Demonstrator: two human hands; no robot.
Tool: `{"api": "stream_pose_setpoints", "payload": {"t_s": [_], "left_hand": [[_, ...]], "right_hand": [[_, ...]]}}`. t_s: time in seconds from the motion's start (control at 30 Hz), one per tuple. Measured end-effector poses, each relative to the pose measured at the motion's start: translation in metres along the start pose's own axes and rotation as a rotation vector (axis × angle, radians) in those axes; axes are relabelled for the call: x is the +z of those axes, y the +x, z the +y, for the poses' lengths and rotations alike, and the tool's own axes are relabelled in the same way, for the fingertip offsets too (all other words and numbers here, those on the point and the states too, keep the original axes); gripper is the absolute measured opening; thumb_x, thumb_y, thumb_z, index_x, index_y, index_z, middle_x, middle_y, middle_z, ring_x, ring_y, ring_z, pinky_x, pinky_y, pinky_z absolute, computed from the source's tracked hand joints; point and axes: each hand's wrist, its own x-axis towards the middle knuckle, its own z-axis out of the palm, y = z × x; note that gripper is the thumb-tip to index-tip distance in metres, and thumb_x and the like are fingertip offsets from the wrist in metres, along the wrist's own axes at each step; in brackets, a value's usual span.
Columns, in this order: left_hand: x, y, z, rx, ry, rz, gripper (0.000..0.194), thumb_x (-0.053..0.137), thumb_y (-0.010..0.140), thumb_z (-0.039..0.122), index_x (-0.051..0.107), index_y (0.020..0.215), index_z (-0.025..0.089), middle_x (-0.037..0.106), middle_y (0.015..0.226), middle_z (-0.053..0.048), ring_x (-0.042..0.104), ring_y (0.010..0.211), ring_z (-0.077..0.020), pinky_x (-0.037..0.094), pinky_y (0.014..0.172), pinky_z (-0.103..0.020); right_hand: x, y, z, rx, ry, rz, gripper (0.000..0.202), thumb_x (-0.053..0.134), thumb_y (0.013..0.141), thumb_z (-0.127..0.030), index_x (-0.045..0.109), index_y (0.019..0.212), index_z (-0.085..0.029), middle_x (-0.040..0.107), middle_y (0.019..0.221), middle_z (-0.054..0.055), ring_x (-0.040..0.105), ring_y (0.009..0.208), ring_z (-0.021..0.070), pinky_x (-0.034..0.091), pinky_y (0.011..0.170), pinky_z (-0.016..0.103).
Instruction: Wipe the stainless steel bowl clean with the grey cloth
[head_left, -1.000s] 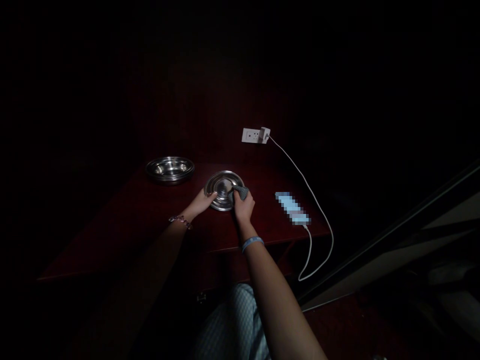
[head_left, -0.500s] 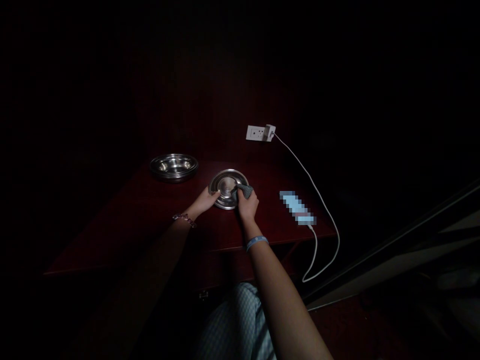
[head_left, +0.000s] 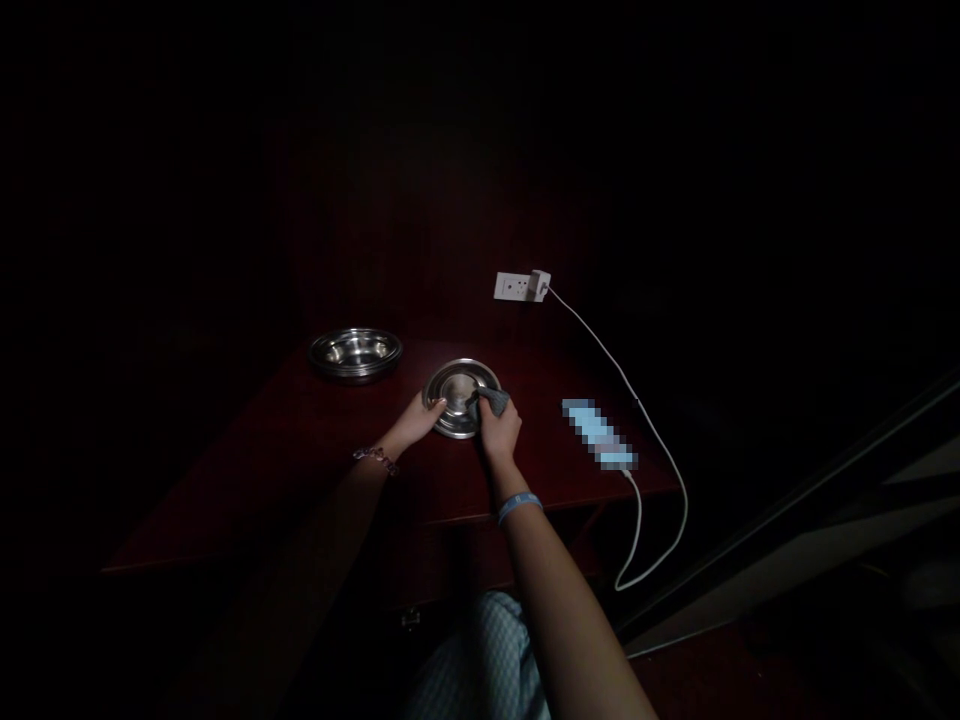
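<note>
A shiny round steel plate point(head_left: 455, 384) is held tilted over the dark red table, its inner side facing me. My left hand point(head_left: 417, 417) grips its left rim, thumb over the edge and a beaded bracelet at the wrist. A grey cloth point(head_left: 492, 401) is bunched in my right hand point(head_left: 500, 429), pressed against the right part of the plate. That wrist wears a blue band. Behind and to the left, a stack of steel bowls or deep plates point(head_left: 355, 350) stands on the table.
On the right of the red table point(head_left: 300, 440) lies a blurred-out phone point(head_left: 598, 432). Its white cable point(head_left: 638, 400) hangs past the table's front edge and runs up to a charger point(head_left: 538, 285) in the wall socket point(head_left: 511, 287). The surroundings are very dark.
The whole view has shifted, so everything sits slightly lower and farther right. Both hands keep their hold on plate and cloth, with little visible change between them.
</note>
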Motion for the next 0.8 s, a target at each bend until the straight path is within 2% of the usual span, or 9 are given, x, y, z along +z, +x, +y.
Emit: {"api": "stream_pose_setpoints", "payload": {"t_s": [0.33, 0.6, 0.8], "left_hand": [[0.0009, 0.0032, -0.0068, 0.014, -0.029, -0.021, 0.034, 0.063, 0.074, 0.032, 0.062, 0.102, 0.012, 0.073, 0.105, -0.015, 0.068, 0.103, -0.0279, 0.049, 0.099, -0.045], [0.0031, 0.0014, -0.0017, -0.003, -0.093, -0.001, 0.034, 0.066, 0.073, 0.025, 0.063, 0.104, 0.011, 0.073, 0.108, -0.014, 0.065, 0.108, -0.0255, 0.044, 0.105, -0.043], [0.0031, 0.0019, -0.0037, -0.002, -0.109, -0.002, 0.034, 0.066, 0.074, 0.025, 0.063, 0.105, 0.011, 0.073, 0.107, -0.013, 0.065, 0.107, -0.0257, 0.046, 0.103, -0.043]], "right_hand": [[-0.0003, 0.0021, 0.0033, -0.031, 0.049, 0.010, 0.020, 0.060, 0.076, -0.035, 0.071, 0.083, -0.020, 0.075, 0.082, 0.008, 0.070, 0.076, 0.0244, 0.049, 0.068, 0.029], [-0.0013, 0.0030, 0.0045, -0.006, 0.030, -0.019, 0.029, 0.058, 0.076, -0.039, 0.072, 0.090, -0.018, 0.075, 0.087, 0.008, 0.070, 0.082, 0.0242, 0.050, 0.073, 0.029], [-0.0015, 0.0030, 0.0043, -0.006, 0.039, -0.019, 0.031, 0.058, 0.076, -0.040, 0.072, 0.092, -0.018, 0.076, 0.089, 0.009, 0.070, 0.084, 0.0249, 0.050, 0.073, 0.029]]}}
